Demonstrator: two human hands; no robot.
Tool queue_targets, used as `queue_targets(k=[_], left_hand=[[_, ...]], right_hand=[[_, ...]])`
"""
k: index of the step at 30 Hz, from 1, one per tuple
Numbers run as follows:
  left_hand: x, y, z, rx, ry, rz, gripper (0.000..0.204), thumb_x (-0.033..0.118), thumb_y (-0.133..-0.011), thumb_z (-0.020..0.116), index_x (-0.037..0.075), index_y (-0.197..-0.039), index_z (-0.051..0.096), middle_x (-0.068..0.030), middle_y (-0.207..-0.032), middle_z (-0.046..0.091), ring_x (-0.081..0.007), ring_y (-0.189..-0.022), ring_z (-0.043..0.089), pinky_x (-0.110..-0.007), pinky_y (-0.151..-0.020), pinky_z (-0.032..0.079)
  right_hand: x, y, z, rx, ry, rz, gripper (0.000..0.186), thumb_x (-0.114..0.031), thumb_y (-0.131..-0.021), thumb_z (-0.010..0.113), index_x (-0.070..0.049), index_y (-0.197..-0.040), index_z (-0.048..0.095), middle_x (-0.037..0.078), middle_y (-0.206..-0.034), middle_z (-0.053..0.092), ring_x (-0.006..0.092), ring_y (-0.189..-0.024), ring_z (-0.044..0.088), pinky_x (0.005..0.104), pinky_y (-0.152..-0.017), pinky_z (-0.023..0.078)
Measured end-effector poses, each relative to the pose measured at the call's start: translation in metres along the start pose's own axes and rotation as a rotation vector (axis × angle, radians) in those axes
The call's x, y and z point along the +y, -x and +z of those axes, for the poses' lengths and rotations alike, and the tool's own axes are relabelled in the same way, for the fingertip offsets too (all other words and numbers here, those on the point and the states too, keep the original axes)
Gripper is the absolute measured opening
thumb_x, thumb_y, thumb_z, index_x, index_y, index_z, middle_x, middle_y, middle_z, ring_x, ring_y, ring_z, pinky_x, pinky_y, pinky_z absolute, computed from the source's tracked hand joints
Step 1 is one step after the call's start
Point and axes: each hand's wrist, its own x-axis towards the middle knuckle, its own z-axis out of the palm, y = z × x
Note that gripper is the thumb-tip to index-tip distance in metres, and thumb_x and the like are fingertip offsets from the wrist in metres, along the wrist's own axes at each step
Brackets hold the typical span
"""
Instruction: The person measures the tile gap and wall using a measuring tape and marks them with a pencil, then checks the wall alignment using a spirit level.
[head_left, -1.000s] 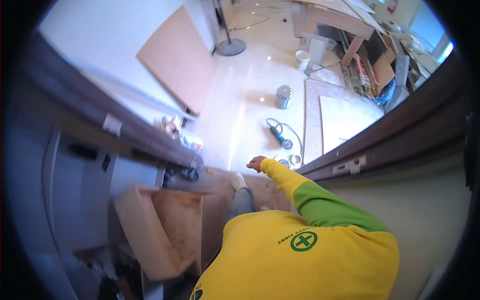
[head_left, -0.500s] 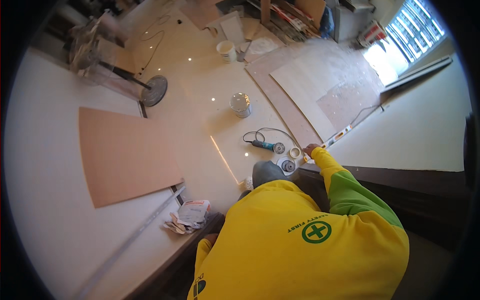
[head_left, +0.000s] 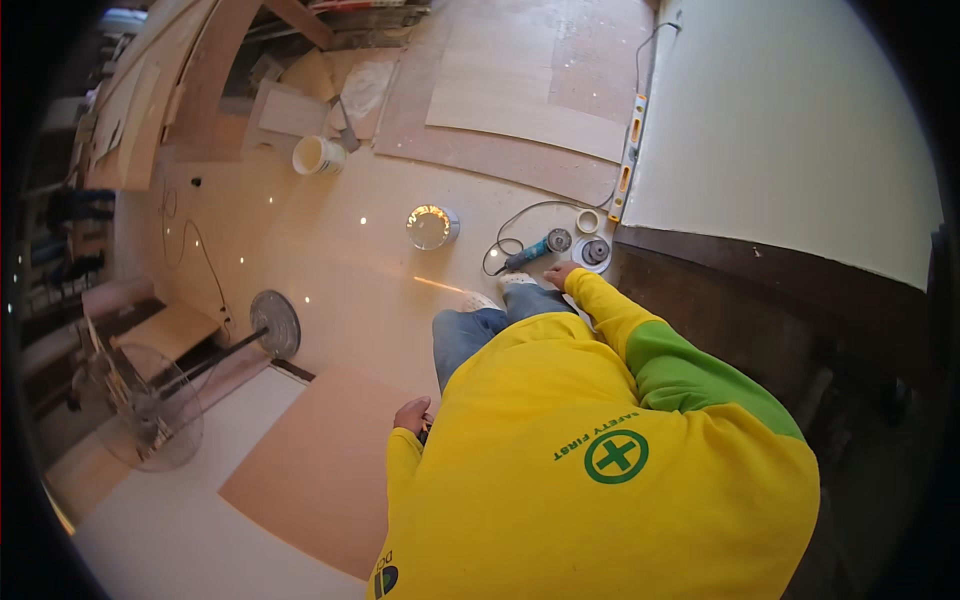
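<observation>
My right hand (head_left: 562, 273) hangs above the floor with curled fingers, nothing visible in it, just below a teal angle grinder (head_left: 538, 250). By the grinder lie a roll of tape (head_left: 588, 221) and a white round dish (head_left: 590, 266) with a dark round piece (head_left: 596, 251) in it. A yellow-and-white spirit level (head_left: 628, 165) lies along the edge of the pale panel (head_left: 780, 150), apart from my hand. My left hand (head_left: 411, 414) is at my left side, its fingers curled against something dark that I cannot make out.
A metal can (head_left: 431, 229) and a white bucket (head_left: 318, 156) stand on the glossy floor. The grinder's cord (head_left: 510, 222) loops nearby. Boards (head_left: 490, 90) lie ahead, a fan (head_left: 150, 405) stands at left, and a brown panel (head_left: 310, 470) lies beside me.
My right hand has left the end of the spirit level and come back toward my body. My left hand has moved forward into fuller view. The whole view has turned left.
</observation>
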Motion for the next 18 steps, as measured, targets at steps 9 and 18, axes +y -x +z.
queue_targets(k=[9, 18], left_hand=[[0.157, -0.149, -0.110, -0.181, -0.385, -0.153, 0.039, 0.031, -0.086, 0.062, -0.001, -0.109, 0.062, -0.0097, -0.077, 0.064, -0.0165, -0.054, 0.058, -0.030, -0.052, 0.047], [0.254, -0.196, -0.123, -0.160, -0.646, -0.132, 0.039, 0.029, -0.087, 0.060, -0.001, -0.113, 0.061, -0.0114, -0.087, 0.065, -0.0172, -0.057, 0.060, -0.032, -0.053, 0.049]], right_hand=[[-0.047, 0.004, 0.019, 0.272, -0.615, 0.189, 0.039, -0.036, -0.083, 0.062, -0.002, -0.102, 0.066, 0.007, -0.081, 0.065, 0.0181, -0.063, 0.061, 0.0309, -0.058, 0.050], [-0.109, 0.134, -0.096, 0.887, -1.269, -0.037, 0.037, -0.031, -0.094, 0.056, -0.006, -0.122, 0.054, 0.008, -0.095, 0.066, 0.0142, -0.076, 0.064, 0.0275, -0.064, 0.053]])
